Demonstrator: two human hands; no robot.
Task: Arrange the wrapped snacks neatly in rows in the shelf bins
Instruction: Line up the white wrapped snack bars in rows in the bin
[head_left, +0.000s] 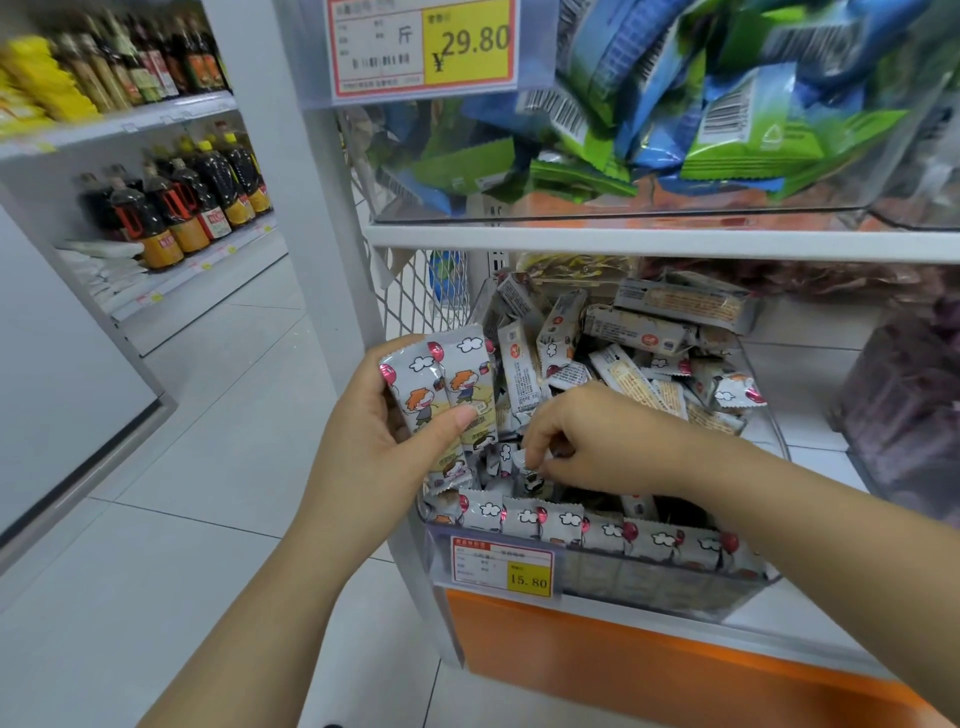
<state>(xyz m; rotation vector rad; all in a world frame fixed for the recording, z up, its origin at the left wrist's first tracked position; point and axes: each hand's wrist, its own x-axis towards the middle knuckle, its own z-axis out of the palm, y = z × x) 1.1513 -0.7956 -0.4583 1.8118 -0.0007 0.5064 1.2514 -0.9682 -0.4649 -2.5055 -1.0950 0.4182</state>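
- The white shelf (623, 241) carries an upper bin (649, 215) of blue and green packets.
- Below it stands a clear lower bin (649, 577), where loose wrapped snacks (649, 332) lie jumbled at the back.
- A front row of snacks (566, 522) stands upright against the bin's front wall.
- The left grip (363, 441) is clenched round two held snacks (441, 384), side by side above the bin's left corner.
- The right grip (587, 436) reaches into the bin, fingertips pinching a small snack (532, 480).
- A price tag (501, 564) sits on the bin front.
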